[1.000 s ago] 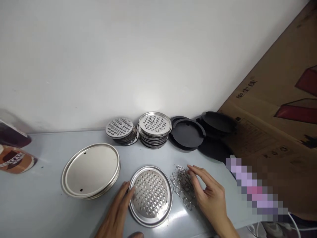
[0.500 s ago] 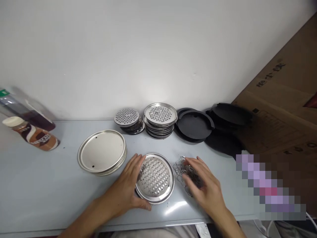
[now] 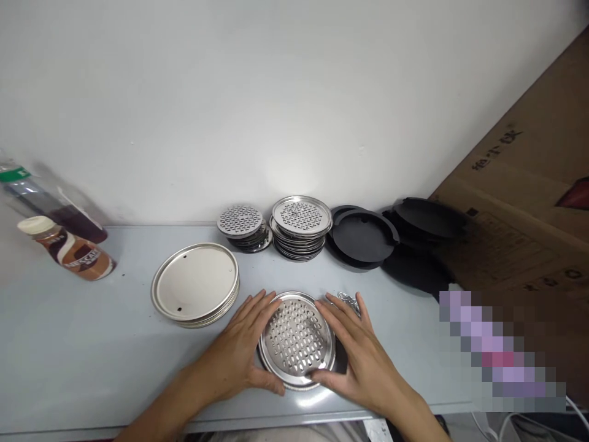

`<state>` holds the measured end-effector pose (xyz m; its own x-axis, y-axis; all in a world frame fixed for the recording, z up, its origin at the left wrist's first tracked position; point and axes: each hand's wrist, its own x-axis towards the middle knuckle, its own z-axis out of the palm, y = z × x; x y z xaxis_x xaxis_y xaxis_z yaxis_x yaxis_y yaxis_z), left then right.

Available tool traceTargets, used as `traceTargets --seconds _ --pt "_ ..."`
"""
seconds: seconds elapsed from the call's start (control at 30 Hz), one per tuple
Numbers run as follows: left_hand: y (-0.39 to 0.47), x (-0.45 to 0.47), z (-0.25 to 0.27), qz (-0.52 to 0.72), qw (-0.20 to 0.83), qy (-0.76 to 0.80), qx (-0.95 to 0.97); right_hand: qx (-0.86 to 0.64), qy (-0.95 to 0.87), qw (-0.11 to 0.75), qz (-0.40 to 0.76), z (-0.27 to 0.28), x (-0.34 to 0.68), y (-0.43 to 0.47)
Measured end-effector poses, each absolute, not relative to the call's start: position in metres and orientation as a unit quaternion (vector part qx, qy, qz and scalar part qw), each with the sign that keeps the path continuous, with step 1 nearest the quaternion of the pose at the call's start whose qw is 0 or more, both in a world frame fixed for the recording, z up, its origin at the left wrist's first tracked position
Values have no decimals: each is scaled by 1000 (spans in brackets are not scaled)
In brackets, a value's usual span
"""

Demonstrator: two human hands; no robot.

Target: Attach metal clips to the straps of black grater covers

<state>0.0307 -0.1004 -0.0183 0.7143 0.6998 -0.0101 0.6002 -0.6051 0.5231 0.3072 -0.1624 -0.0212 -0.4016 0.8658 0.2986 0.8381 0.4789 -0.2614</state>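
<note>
A round metal grater disc (image 3: 297, 337), perforated and set within a raised rim, lies flat near the front of the table. My left hand (image 3: 246, 347) curves around its left side, fingertips at the upper rim and thumb at the lower edge. From the right, my right hand (image 3: 356, 353) cups the same disc, its fingers and thumb touching the rim. Behind the right fingers lies a pile of small wire clips (image 3: 348, 301), mostly covered by that hand. What lies under the disc is hidden.
Plain round metal lids (image 3: 196, 282) are stacked at left. Along the wall stand small perforated discs (image 3: 240, 222), rimmed grater discs (image 3: 301, 216) and black round trays (image 3: 363, 236). Two bottles, one a coffee drink (image 3: 76, 255), lean at far left. A cardboard box (image 3: 519, 202) borders the right.
My right hand has moved left from the wire clips onto the disc's right rim. My left hand stays around the left side. The view has shifted slightly.
</note>
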Motion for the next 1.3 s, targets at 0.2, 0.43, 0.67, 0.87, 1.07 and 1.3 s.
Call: traceTargets --seconds 0.2,0.43,0.67,0.87,1.07,1.3 --pt "-102 31 -23 102 241 354 898 -532 -827 178 45 -24 307 -164" --pt "-106 35 -25 120 234 356 896 -537 -827 164 34 -28 309 -165" --pt "-108 35 -25 125 246 367 888 -530 -829 176 37 -28 309 -166" --pt "-107 30 -28 132 235 361 893 -531 -826 185 47 -25 308 -165" --pt "-105 28 -27 101 234 367 895 -518 -833 186 47 -23 308 -166" --pt "-103 29 -28 104 235 365 895 -512 -840 176 39 -22 309 -164"
